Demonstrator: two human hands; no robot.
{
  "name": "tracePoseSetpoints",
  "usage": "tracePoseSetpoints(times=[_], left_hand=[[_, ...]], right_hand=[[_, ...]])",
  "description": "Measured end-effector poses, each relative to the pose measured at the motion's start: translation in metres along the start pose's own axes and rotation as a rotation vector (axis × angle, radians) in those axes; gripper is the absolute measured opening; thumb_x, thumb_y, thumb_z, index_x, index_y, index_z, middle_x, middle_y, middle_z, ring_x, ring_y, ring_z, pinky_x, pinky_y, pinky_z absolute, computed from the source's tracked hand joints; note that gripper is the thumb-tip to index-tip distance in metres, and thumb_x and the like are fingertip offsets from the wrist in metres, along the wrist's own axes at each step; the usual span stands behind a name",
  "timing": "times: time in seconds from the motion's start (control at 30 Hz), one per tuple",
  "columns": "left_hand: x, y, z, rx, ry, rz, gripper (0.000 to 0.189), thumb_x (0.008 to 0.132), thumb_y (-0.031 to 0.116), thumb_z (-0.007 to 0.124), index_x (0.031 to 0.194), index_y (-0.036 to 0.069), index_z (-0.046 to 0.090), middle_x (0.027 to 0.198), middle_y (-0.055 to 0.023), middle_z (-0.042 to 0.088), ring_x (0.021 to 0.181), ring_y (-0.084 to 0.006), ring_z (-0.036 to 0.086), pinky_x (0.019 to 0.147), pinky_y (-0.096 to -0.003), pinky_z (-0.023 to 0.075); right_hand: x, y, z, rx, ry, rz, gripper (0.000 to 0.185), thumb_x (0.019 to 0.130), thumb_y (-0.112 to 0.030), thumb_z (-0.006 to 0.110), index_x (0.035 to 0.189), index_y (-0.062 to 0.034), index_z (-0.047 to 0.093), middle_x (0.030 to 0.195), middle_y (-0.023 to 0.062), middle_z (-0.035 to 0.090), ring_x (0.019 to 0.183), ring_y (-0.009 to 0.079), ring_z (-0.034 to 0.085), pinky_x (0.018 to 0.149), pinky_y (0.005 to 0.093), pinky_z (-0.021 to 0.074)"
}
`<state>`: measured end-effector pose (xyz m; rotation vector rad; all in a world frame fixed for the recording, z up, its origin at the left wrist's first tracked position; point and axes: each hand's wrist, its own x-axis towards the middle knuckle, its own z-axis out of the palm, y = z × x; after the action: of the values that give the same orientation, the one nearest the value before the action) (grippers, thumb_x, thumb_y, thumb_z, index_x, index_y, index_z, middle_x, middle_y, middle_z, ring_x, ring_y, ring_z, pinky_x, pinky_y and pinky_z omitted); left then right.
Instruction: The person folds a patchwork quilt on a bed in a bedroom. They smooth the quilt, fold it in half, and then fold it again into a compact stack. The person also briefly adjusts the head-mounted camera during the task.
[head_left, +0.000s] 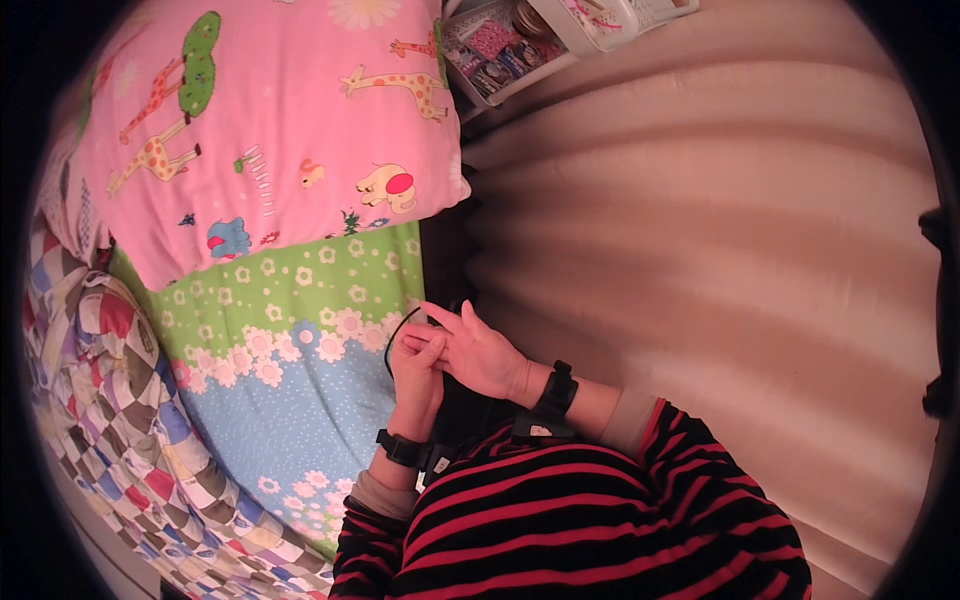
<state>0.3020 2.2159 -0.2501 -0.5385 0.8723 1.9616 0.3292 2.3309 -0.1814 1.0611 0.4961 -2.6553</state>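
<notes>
My left hand (420, 364) is bent inward, and its fingers meet the fingers of my right hand (480, 352). On the right hand the thumb and one finger stand out, while other fingers fold against the left hand. A thin black cable (388, 349) arcs around the left side of my left hand, up to near a right fingertip. Whether either hand grips the cable is hidden. Black straps with small devices circle both wrists. Beneath and beside the hands lies a green and blue flowered sheet (300, 405).
A pink pillow (285, 135) with printed animals lies ahead on the bed. A patchwork quilt (150, 450) is bunched along the left side. Beige curtain folds (697, 247) hang at the right. White plastic baskets (517, 86) with small items stand at the top, beside the pillow.
</notes>
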Motion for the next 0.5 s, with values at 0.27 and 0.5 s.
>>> tracePoseSetpoints(times=[0.27, 0.5], left_hand=[[-0.001, -0.022, -0.014, -0.015, -0.09, -0.187, 0.014, 0.087, 0.003, 0.058, 0.099, 0.002, 0.051, 0.091, -0.0093, 0.061, 0.076, -0.0179, 0.063, 0.065, -0.0292, 0.0542], [0.01, -0.022, 0.001, -0.061, -0.165, -0.163, 0.029, 0.095, 0.019, 0.051, 0.117, 0.0, 0.052, 0.104, -0.0109, 0.061, 0.092, -0.021, 0.06, 0.081, -0.0343, 0.0502]], right_hand=[[-0.016, 0.011, -0.025, 0.009, 0.067, -0.003, 0.071, 0.096, -0.056, 0.024, 0.147, -0.0082, 0.013, 0.142, 0.0154, 0.036, 0.13, 0.0243, 0.037, 0.11, 0.038, 0.025], [-0.04, -0.008, -0.045, 0.146, 0.047, -0.112, 0.072, 0.094, -0.059, 0.029, 0.148, -0.0129, 0.015, 0.14, 0.0145, 0.041, 0.128, 0.0248, 0.04, 0.105, 0.0388, 0.0301]])
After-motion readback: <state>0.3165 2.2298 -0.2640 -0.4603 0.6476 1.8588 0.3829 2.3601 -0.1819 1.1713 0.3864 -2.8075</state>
